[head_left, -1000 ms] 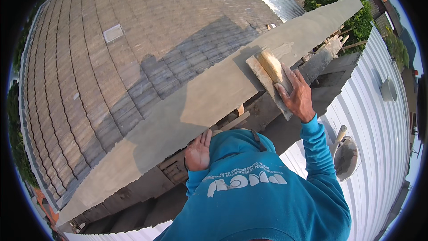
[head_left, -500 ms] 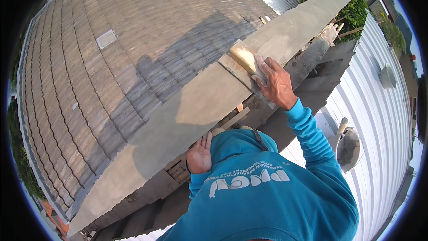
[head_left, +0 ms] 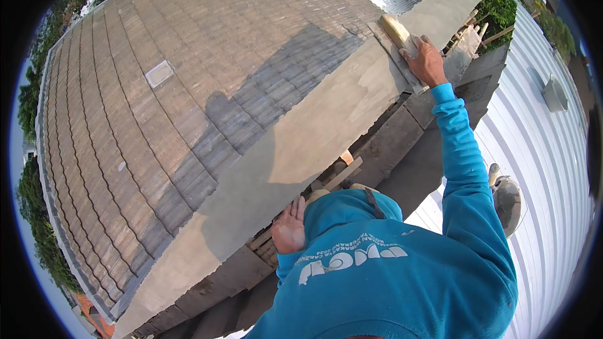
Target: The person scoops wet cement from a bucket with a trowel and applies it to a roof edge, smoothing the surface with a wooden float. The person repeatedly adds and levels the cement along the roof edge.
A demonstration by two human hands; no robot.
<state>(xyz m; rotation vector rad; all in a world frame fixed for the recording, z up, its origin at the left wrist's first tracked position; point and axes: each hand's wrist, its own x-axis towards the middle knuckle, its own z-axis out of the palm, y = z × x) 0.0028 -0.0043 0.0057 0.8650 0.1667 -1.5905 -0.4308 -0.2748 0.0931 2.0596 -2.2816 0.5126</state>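
My right hand point(head_left: 426, 63) grips the pale wooden handle of a plastering float point(head_left: 396, 30), its flat board lying across the grey mortar strip point(head_left: 326, 103). The strip runs diagonally along the edge of the tiled roof, and its surface is smooth with some wetter-looking patches. Beside my waist, my left hand point(head_left: 290, 229) rests at the strip's lower edge with the fingers stretched out and nothing in them. Short wooden pieces point(head_left: 344, 172) stick out below that edge, close to my left hand.
Brown roof tiles point(head_left: 138, 119) slope away on the left, with a small pale rectangle point(head_left: 159, 74) on them. White corrugated sheeting point(head_left: 540, 169) lies to the right, bearing a mortar-stained bowl point(head_left: 506, 204) and a grey bucket point(head_left: 554, 94). Green foliage point(head_left: 496, 19) stands beyond the far end.
My right hand has slid the float up and rightward along the mortar strip, and my right arm is more extended. The view has shifted slightly; my left hand stays at the lower edge.
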